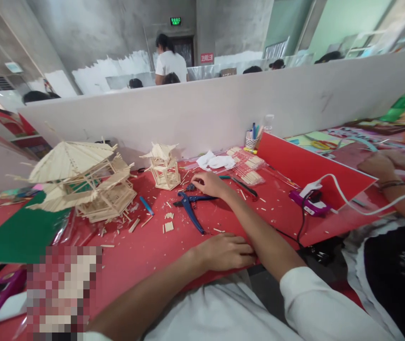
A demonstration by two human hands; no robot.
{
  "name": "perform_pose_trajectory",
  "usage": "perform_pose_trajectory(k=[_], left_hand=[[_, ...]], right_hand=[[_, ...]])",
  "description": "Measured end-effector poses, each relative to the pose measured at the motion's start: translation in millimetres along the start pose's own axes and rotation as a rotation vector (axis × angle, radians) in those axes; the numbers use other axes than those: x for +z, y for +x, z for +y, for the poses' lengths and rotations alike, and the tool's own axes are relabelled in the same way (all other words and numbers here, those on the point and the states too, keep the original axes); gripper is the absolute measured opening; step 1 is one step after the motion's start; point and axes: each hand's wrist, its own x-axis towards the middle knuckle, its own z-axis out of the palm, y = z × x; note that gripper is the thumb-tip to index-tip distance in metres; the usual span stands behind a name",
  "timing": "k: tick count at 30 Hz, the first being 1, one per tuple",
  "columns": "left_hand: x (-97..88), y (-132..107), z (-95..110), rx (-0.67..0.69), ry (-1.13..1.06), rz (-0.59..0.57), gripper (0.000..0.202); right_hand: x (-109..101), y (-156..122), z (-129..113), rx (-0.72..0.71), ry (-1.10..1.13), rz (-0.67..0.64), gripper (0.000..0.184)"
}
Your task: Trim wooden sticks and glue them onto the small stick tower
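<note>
My right hand [209, 183] reaches across the red tabletop, fingers bent together at a small dark object [190, 187] whose kind I cannot make out. Just below it lies a blue-handled cutter [190, 210], its handles spread. My left hand [225, 251] rests palm down at the table's front edge, fingers loosely extended and holding nothing. Short cut wooden sticks [168, 226] lie in a small row left of the cutter. Beyond them stands a small wooden-stick pavilion model [165, 173]. A larger pavilion model [99, 189] with a slatted roof is farther left.
A blue pen [146, 206] and stick scraps lie about. Behind my right hand are white tissue [215, 161], bagged sticks [248, 166] and dark-handled pliers [245, 187]. A red board [312, 170], a purple power strip [309, 203] and another person's arm [401, 170] are right. A green board [21, 232] lies left.
</note>
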Motion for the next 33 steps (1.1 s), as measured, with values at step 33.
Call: perform_pose_trajectory(k=[33], left_hand=[[-57.7,-157,-119,-1.415,0.043,0.243,0.02]], right_hand=[[5,-6,24,0.51,-0.463,-0.271,0.043]])
